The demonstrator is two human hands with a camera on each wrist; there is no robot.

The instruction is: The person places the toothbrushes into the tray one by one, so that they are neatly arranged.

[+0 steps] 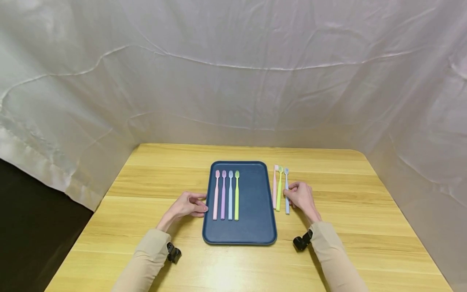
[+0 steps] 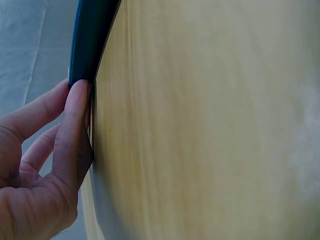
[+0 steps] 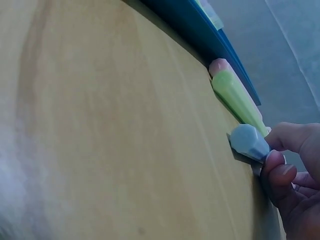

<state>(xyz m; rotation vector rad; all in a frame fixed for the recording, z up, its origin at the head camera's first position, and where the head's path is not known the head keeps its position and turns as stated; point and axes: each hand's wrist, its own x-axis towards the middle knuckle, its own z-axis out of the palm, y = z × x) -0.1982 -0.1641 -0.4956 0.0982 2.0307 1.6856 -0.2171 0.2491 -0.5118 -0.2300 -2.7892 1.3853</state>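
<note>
Four toothbrushes lie side by side, heads away from me, on the left half of a dark blue tray (image 1: 256, 202): pink (image 1: 216, 198), purple (image 1: 223, 198), light blue (image 1: 230, 198) and yellow-green (image 1: 236, 198). My left hand (image 1: 187, 205) holds the tray's left rim, with thumb and fingertips at the edge (image 2: 85, 40) in the left wrist view. Right of the tray, my right hand (image 1: 300, 197) pinches a blue toothbrush (image 1: 287, 198) by its handle, whose end (image 3: 247, 140) faces the right wrist camera. A second pink toothbrush (image 1: 275, 190) and yellow-green toothbrush (image 1: 279, 192) lie between that hand and the tray.
The wooden table (image 1: 240, 267) extends around the tray on all sides. A pale cloth curtain (image 1: 248, 97) hangs behind it and along the sides. Each wrist carries a small black camera, one on the left (image 1: 174, 253) and one on the right (image 1: 302, 241).
</note>
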